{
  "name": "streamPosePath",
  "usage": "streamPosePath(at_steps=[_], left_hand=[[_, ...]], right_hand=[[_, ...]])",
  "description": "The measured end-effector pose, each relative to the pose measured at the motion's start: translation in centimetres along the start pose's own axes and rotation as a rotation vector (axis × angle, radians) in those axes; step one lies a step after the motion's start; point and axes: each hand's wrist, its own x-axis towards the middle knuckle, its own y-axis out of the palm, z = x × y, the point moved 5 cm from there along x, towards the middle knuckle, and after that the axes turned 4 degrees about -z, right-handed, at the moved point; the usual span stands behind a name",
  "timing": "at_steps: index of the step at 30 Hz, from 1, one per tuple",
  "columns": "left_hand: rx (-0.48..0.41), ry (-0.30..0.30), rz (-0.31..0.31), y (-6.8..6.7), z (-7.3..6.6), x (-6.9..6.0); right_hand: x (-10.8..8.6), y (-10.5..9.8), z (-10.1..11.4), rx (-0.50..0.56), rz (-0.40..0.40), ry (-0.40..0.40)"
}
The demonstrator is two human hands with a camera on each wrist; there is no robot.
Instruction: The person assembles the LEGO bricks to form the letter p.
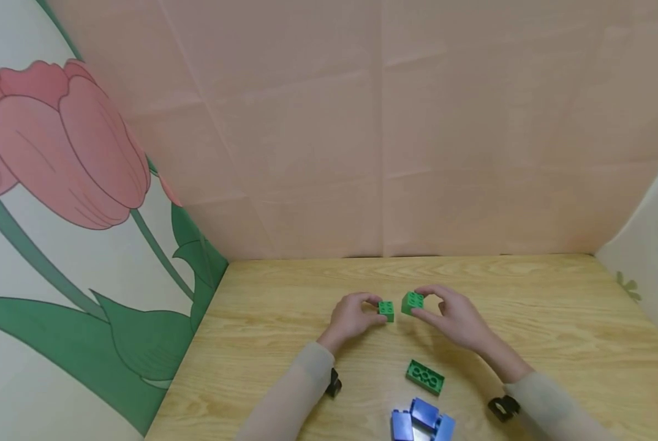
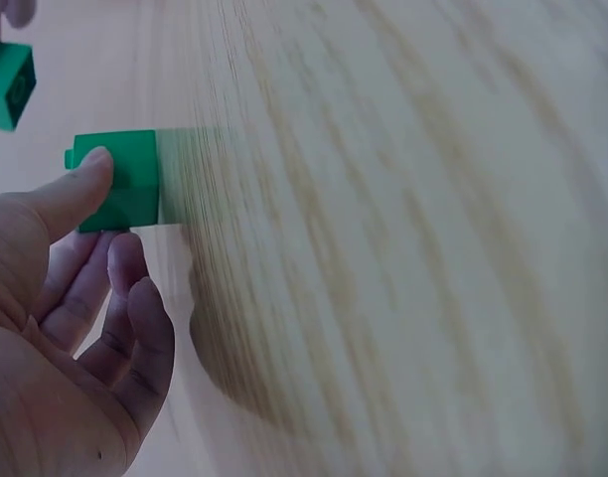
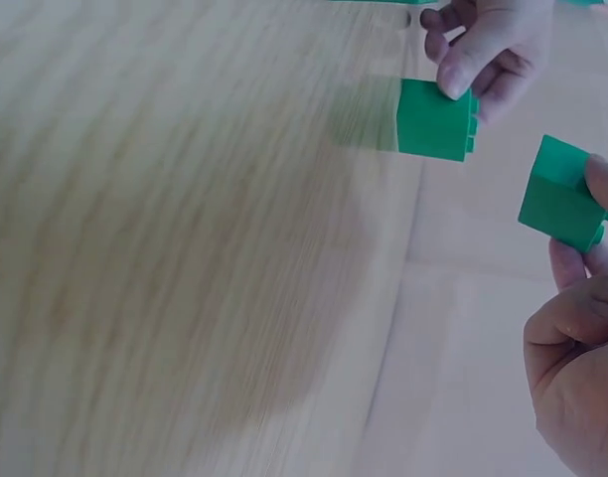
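The left hand [image 1: 353, 318] pinches a small green brick [image 1: 386, 310] between thumb and fingers, studs up; in the left wrist view this brick [image 2: 130, 179] stands on or just at the wooden surface. To its right, the right hand [image 1: 457, 313] pinches another green brick [image 1: 412, 302], which the right wrist view shows tilted and raised off the table [image 3: 562, 194]. A gap separates the two bricks. Nearer the person lies a longer green brick [image 1: 425, 376] with its hollow underside up.
Several blue bricks [image 1: 424, 413] sit close together at the front edge of the head view, below the long green brick. A pinkish cloth [image 1: 307, 135] hangs behind the wooden table [image 1: 274, 306]. A tulip-printed panel [image 1: 75, 202] stands at the left, a pale cloth [image 1: 649, 245] at the right.
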Motion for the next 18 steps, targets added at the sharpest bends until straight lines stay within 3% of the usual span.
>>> streamPosePath(at_steps=[18], left_hand=[[-0.01,-0.004,0.015,0.0,0.2,0.1]], right_hand=[[2.6,3.0,-0.1,0.058,0.026,-0.014]])
